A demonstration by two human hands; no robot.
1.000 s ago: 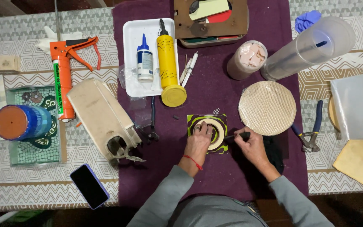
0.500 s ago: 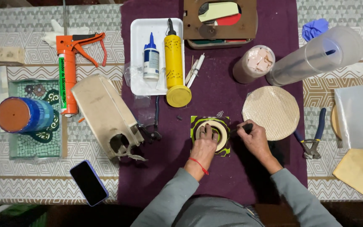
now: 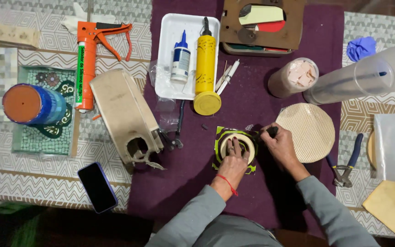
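My right hand (image 3: 280, 147) now brings the black pen (image 3: 265, 133) from the tape roll's (image 3: 237, 145) right side to its upper-right edge.

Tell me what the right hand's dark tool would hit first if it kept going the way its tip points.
Held in the right hand, the dark tool points left, so it would likely meet the roll of tape on the green patterned square.

A dark-screened phone (image 3: 97, 187) is being left flat, well left of the hands. Beyond them, a white-labelled blue-capped glue bottle (image 3: 181, 57) and a yellow tube (image 3: 205, 64) are being held in a white tray (image 3: 165, 59); farther left, a green-labelled cartridge (image 3: 82, 82) is being carried in an orange caulking gun.
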